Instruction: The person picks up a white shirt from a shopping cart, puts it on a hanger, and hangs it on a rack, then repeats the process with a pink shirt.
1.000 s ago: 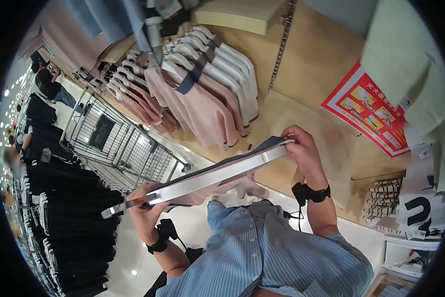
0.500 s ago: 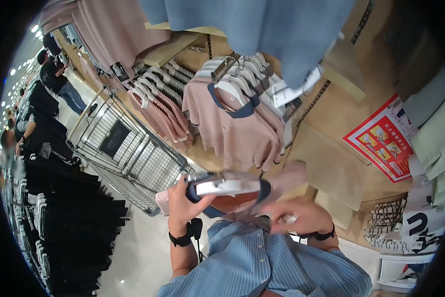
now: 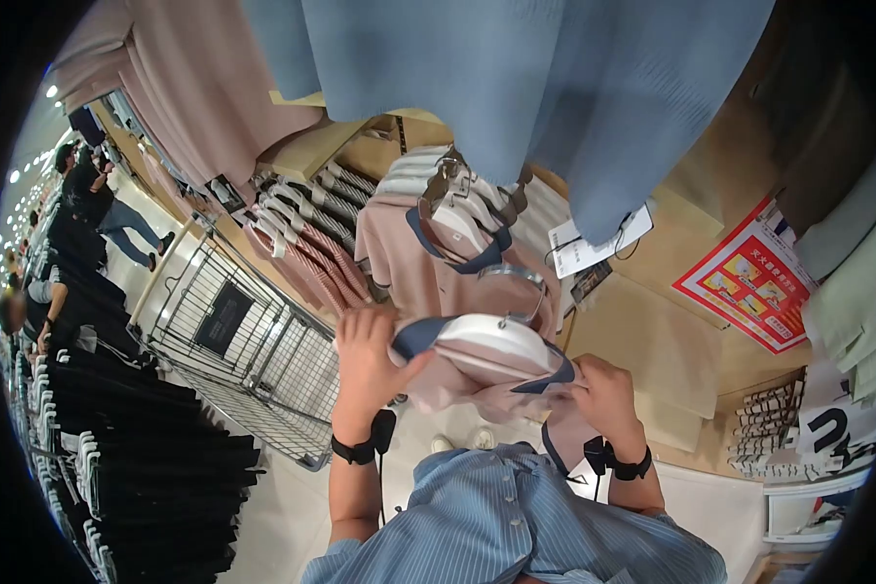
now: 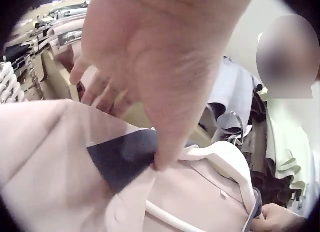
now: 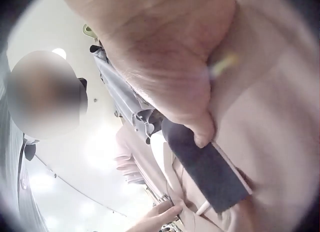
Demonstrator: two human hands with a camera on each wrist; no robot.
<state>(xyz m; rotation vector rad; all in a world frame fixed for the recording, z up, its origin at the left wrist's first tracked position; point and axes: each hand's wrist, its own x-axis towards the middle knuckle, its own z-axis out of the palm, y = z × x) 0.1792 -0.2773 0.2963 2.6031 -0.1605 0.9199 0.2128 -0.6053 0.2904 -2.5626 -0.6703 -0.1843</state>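
Observation:
A pink polo shirt [image 3: 433,384] with a navy collar [image 3: 419,337] hangs on a white hanger [image 3: 496,338] in front of my body, its metal hook pointing away from me. My left hand [image 3: 362,365] lies at the left shoulder, fingers extended. In the left wrist view its thumb touches the collar [image 4: 125,159], while the fingers reach past the shoulder cloth. At the opposite side my right hand [image 3: 606,392] pinches the collar edge near the hanger's end. The right wrist view has that thumb on the navy collar [image 5: 205,172]; the cloth hides the fingers.
Ahead hangs a rack of pink shirts [image 3: 389,238], with blue garments [image 3: 516,78] overhead. A wire shopping cart [image 3: 253,360] stands to the left, near rows of black clothes [image 3: 155,457]. On the right are a red sign [image 3: 749,277] and a wooden shelf [image 3: 642,341].
The hanger, earlier held lengthwise at both ends, has swung so the collar and shirt front face up. The right hand came off, then returned to the collar. The left hand let go of the hook end.

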